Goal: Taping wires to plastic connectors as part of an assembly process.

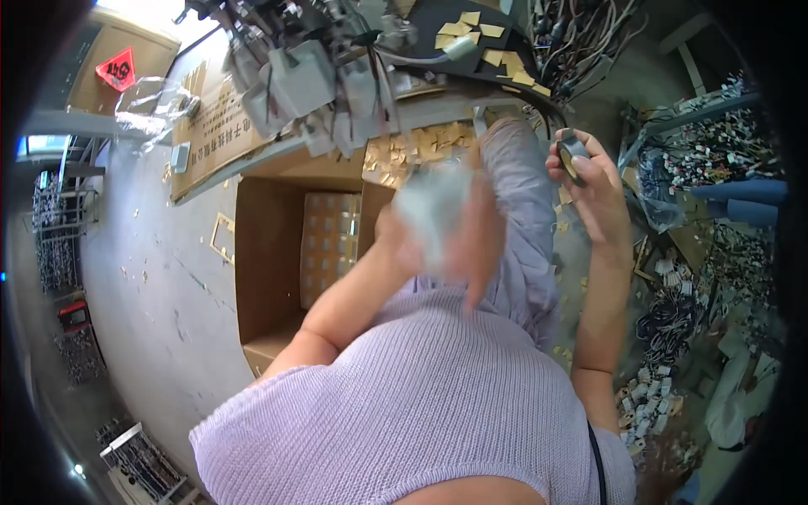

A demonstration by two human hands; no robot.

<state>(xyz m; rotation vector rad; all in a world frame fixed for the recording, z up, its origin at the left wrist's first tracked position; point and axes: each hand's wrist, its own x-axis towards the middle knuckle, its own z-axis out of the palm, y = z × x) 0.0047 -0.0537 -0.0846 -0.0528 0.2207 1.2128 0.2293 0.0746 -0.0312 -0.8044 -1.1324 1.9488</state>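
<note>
My right hand (596, 189) is raised at the right, its thumb and fingers closed on a small roll of dark tape (567, 153). In front of my body, my left hand (471, 244) is smeared by motion. It is closed round a pale grey-white, block-like thing (433, 202), too blurred to name. Beyond my hands, several whitish boxy pieces with dark cables (301, 80) hang in a bundle over the worktable's near edge.
An open cardboard box (269, 252) stands left of my legs. Yellowish paper pieces (421, 147) lie heaped beyond it, and more lie on a dark surface (513, 42). Tangled cables with white connectors (656, 396) cover the right side. Shelving (55, 227) stands far left.
</note>
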